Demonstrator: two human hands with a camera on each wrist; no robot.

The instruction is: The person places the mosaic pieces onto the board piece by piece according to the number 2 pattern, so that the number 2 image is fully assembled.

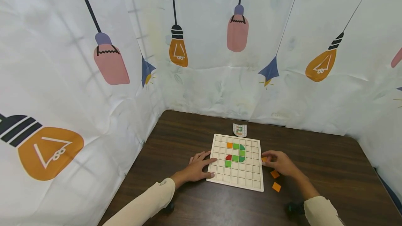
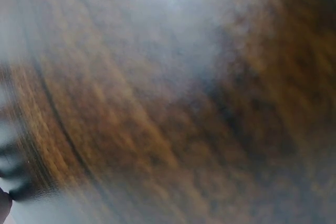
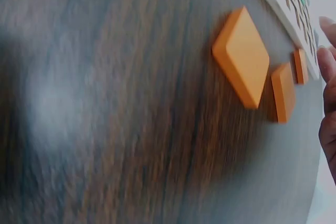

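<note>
A pale square grid board point(image 1: 245, 183) lies on the dark table. On it sit an orange square point(image 1: 230, 145), several green pieces point(image 1: 236, 146) and a red rounded piece point(image 1: 228, 157). The left hand point(image 1: 198, 168) rests at the board's left edge, its thumb and a finger on the border; the left wrist view shows mostly blurred tabletop. By the right edge, the right hand point(image 1: 277, 162) has thumb and fingers around an orange tile point(image 1: 263, 159). In the right wrist view, that tile point(image 3: 301, 66) lies flat beside the board, a small gap from the fingertips point(image 3: 326, 61).
Two more orange tiles point(image 1: 275, 174) point(image 3: 244, 59) lie on the table near the right hand. Behind the board is a small curled card point(image 1: 240, 130) printed with a coloured grid pattern. White sheeting point(image 1: 207, 90) with lamp drawings surrounds the wooden table point(image 1: 185, 128).
</note>
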